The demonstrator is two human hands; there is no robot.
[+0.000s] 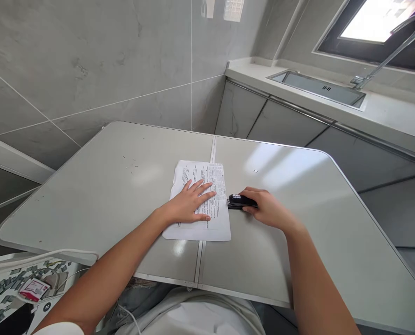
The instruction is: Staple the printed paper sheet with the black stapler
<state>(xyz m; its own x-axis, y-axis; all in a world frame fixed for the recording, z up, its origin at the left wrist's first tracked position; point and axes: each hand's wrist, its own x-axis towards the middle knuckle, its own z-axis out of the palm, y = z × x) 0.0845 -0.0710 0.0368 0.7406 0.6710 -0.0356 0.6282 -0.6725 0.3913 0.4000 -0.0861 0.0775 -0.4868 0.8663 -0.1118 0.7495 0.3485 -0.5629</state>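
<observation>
Printed sheets of paper (216,230) lie on the folding table (151,260), across its middle seam. My left hand (189,202) rests flat on the print with its fingers spread. At the paper's right edge is a black stapler (241,200), its jaw end pointing left at the sheet. My right hand (265,204) is wrapped around the stapler's back part, thumb below and fingers on top. Whether the paper edge sits between the jaws is too small to tell.
Several loose staples (131,163) lie on the table's left half, and a small bright bit (255,170) on the right half. A sink (319,88) with a tap (359,81) is set in the counter beyond. A white box (34,289) stands at lower left.
</observation>
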